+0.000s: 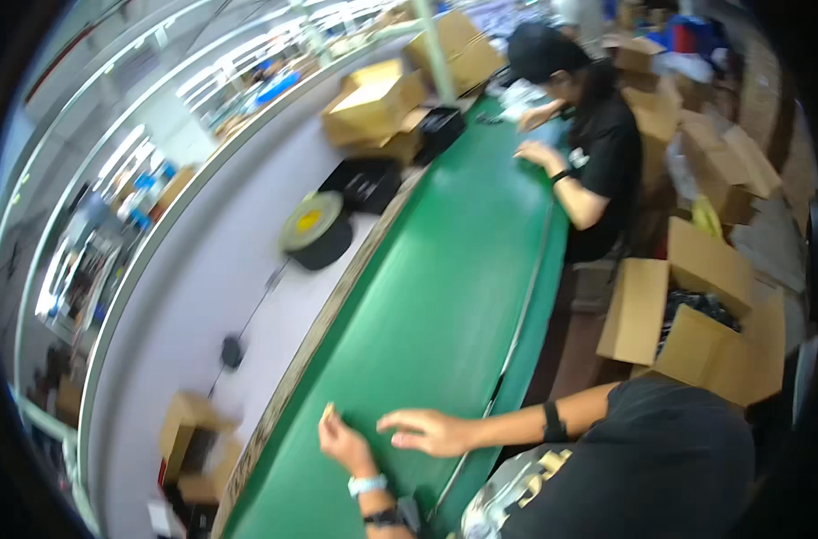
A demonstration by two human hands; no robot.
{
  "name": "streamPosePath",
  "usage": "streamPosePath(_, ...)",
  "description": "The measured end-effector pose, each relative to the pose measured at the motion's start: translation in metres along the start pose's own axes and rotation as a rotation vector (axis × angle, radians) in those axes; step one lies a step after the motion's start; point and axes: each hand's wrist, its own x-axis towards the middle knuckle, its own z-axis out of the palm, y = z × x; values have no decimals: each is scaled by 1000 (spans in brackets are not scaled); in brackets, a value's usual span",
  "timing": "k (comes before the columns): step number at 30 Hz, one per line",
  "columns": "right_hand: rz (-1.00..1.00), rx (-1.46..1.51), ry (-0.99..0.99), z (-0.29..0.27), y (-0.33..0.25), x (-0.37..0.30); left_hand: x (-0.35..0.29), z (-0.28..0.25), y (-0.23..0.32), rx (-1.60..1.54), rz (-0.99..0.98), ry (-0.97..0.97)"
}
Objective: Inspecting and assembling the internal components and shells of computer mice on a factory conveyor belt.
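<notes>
— Fingers of the left hand (pixel 344 440) pinched a small yellowish piece (pixel 328 410) at the green surface (pixel 445 269) edge?
— Yes. It looked light and thin, best nipped by its edge. The right hand (pixel 425 431) lay flat, fingers spread, holding nothing.

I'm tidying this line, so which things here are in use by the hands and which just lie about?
In use:
left hand pinching a small yellowish piece
right hand flat on the green belt

Lying about:
tape roll
black tray
open cardboard box
</notes>
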Motion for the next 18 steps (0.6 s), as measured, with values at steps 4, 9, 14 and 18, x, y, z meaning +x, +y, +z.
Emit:
streamPosePath(4, -76, -177, 34, 35, -6, 35, -33, 17, 26, -898, -340, -122)
streamPosePath(9, 356, 313, -93, 59, 17, 115, -50, -46, 133, -1065, 103, -267)
streamPosePath(14, -88, 628, -479, 147, -76, 99, -30, -93, 30, -323, 109, 127)
streamPosePath(18, -386, -533, -572, 179, -32, 115, -33, -122, 82, -1260, -123, 276)
